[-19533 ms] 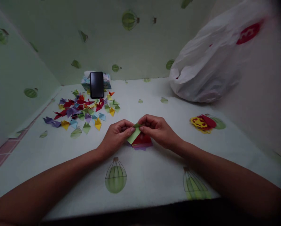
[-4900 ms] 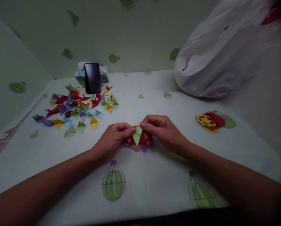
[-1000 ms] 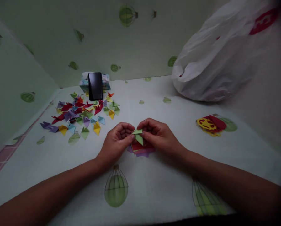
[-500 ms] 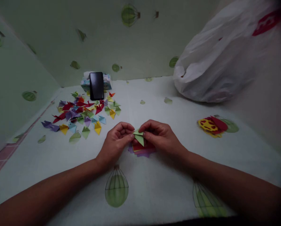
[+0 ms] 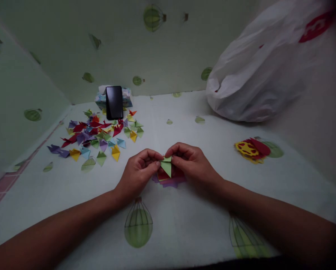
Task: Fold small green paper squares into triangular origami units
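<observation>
A small piece of light green folded paper point(image 5: 166, 168) is held between my two hands, its pointed end hanging down. My left hand point(image 5: 140, 170) pinches its left side between thumb and forefinger. On the opposite edge, my right hand point(image 5: 192, 161) grips it the same way. Beneath the hands lies a stack of coloured paper point(image 5: 172, 182), red and purple showing; the hands and green piece cover part of it. To the left spreads a heap of small folded paper pieces point(image 5: 101, 158) in red, purple, green, blue, yellow and orange.
A black phone point(image 5: 114, 103) leans on a tissue box point(image 5: 128, 98) behind the heap. Yellow and red cut paper shapes point(image 5: 248, 149) lie to the right. A large white plastic bag point(image 5: 249, 86) stands at the back right, near the wall.
The green paper has shifted slightly in my fingers, its point now a little lower and its upper fold lying straighter. My left fingers have moved slightly. The view has shifted a little.
</observation>
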`<state>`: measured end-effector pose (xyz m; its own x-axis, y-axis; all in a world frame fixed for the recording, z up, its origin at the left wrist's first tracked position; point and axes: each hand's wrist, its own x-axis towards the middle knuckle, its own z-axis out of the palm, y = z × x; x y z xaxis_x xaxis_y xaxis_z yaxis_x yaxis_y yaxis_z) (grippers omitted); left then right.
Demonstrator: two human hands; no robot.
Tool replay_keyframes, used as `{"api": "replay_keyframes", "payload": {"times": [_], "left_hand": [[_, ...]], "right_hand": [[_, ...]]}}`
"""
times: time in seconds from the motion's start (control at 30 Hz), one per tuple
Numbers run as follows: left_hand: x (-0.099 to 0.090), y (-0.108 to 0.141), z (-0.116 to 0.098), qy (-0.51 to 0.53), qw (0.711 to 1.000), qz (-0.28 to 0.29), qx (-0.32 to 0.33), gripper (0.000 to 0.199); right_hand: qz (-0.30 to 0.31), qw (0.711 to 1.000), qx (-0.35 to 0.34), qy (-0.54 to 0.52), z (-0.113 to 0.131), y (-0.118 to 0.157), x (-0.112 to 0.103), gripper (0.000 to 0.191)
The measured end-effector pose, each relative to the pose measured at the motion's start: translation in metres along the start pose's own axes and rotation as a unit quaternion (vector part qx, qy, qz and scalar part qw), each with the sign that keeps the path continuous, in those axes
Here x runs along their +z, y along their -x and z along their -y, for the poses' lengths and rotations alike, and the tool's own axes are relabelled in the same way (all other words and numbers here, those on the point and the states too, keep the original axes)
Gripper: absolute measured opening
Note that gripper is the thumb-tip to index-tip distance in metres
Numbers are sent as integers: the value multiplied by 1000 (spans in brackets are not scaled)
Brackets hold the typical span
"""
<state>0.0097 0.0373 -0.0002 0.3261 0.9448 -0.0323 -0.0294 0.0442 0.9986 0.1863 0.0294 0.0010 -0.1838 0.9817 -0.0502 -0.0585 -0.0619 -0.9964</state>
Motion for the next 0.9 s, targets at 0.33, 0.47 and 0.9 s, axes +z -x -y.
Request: {"api": "replay_keyframes", "payload": {"times": [0.33, 0.47, 0.9], "left_hand": [[-1, -5, 1, -20, 1000, 13, -7, 14], [-4, -5, 4, -20, 999, 28, 13, 13], [-8, -4, 8, -14, 998, 51, 15, 8]], "right_hand": [[29, 999, -15, -12, 1, -2, -4, 14], [49, 999, 4, -23, 2, -3, -6, 10], [85, 995, 39, 23, 3, -3, -8, 22]]}}
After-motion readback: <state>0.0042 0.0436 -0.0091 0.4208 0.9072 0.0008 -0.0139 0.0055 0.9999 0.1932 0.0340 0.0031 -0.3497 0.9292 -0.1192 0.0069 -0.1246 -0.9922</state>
